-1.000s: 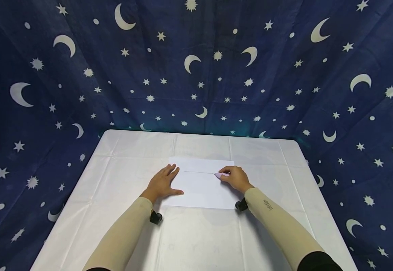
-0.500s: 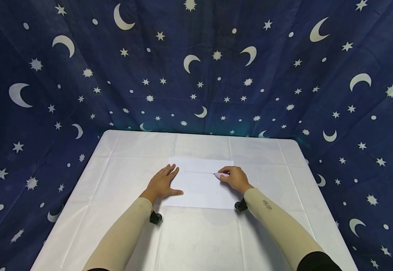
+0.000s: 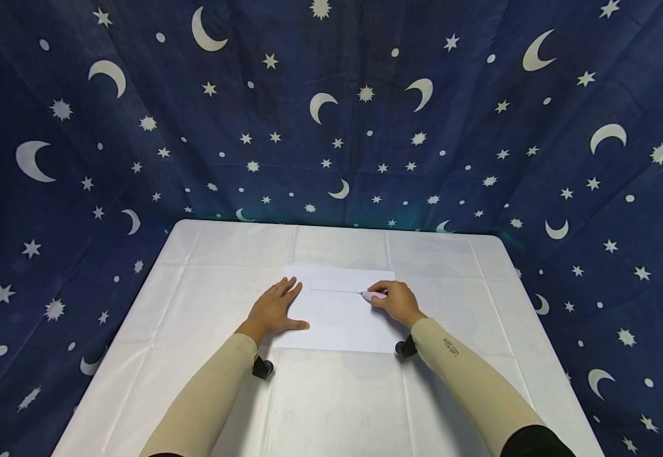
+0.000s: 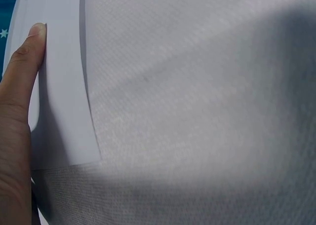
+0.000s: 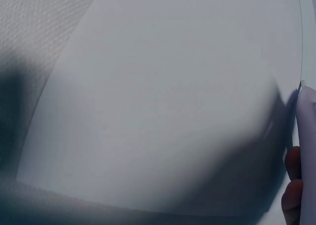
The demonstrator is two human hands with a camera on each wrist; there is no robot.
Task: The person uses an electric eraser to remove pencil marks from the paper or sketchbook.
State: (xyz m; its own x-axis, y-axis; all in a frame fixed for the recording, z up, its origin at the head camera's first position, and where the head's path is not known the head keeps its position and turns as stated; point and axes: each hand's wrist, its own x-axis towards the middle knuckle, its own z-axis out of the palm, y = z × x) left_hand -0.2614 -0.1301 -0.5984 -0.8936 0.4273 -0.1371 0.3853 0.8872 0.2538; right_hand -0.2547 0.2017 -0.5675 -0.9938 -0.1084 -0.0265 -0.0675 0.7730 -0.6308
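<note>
A white sheet of paper (image 3: 331, 327) lies on the white-covered table, with one thin straight line (image 3: 334, 291) across its upper part. My left hand (image 3: 273, 310) rests on the sheet's left side, fingers and thumb spread; its thumb (image 4: 27, 57) lies along the paper in the left wrist view. At the right side, my right hand (image 3: 401, 302) grips a light purple utility knife (image 3: 375, 295). The knife's small pale tip (image 5: 302, 84) touches the paper at the line's right end. Most of the right hand is out of its own wrist view.
The table (image 3: 206, 368) is covered with a creased white cloth. Behind it and at both sides hangs a dark blue curtain (image 3: 286, 127) with moons and stars. Both forearms wear beige sleeves (image 3: 468, 374), with a small black device (image 3: 263, 367) at each wrist.
</note>
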